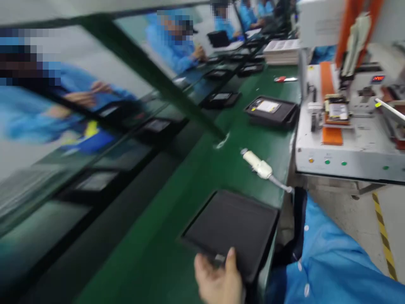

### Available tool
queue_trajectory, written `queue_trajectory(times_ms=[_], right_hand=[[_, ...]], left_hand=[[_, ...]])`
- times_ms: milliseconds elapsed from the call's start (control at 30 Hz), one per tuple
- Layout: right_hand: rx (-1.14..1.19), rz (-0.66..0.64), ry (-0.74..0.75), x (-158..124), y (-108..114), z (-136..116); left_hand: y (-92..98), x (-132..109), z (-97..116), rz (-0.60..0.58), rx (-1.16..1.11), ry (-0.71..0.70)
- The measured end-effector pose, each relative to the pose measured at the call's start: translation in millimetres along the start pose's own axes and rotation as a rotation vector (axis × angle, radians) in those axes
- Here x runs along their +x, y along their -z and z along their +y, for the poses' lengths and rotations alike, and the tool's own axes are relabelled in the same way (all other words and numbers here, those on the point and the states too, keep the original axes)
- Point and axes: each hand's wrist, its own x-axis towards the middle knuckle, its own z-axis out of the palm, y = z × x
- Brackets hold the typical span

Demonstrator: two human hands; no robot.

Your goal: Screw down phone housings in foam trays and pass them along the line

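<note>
My left hand (218,276) reaches in from the bottom edge and grips the near rim of a black tray (230,223). The thumb lies over the rim while the fingers curl at its front side. A small light piece (219,257) shows at the rim between thumb and fingers; what it is I cannot make out. The tray rests on the green bench (177,215), and its visible surface is plain black. Beyond it lies a cream electric screwdriver (257,164) with its cord end toward my blue coat (338,249). My right hand is out of view.
Stacked black trays (272,112) with a phone-like device (267,105) stand farther up. A red-handled tool (284,79) lies beyond. At right is a white press machine (348,147). A green post (158,80) slants across; co-workers in blue sit opposite. Much of the left is blurred.
</note>
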Motion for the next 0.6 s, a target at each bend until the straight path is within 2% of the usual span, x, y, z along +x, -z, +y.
queue_trajectory(times_ms=[33,100,167,233,300,367,433,500,533,600], right_hand=[[0.154,0.043,0.122,-4.3,-0.4,-23.9],[0.500,0.012,0.387,-12.6,-7.2,-83.0],[0.854,-0.066,0.634,-22.3,-19.1,-154.0],[1.121,-0.076,0.802,-34.7,-32.2,-227.0],[1.218,-0.088,0.905,-49.5,-43.4,-289.2],[1.179,-0.208,0.994,-63.5,-51.6,-329.9],[1.104,-0.429,1.103,-72.7,-58.2,-345.0],[1.069,-0.626,1.164,-74.7,-65.3,-338.4],[1.072,-0.680,1.140,-73.5,-69.4,-329.9],[1.089,-0.702,0.982,-69.7,-77.5,-309.7]], left_hand=[[-3.5,-5.6,0.5,0.002,-0.054,0.004],[-11.0,-12.3,3.2,0.020,-0.114,0.020],[-13.7,-14.7,5.6,0.011,-0.154,0.024],[-8.1,-16.6,5.9,-0.018,-0.153,-0.006],[4.8,-21.1,3.6,-0.013,-0.063,-0.083],[20.3,-29.5,-0.6,0.018,0.069,-0.183],[32.8,-40.7,-6.3,0.022,0.172,-0.278],[38.5,-52.2,-12.1,-0.005,0.249,-0.346],[38.5,-57.1,-14.6,-0.024,0.284,-0.370],[34.2,-63.8,-17.5,-0.067,0.347,-0.405]])
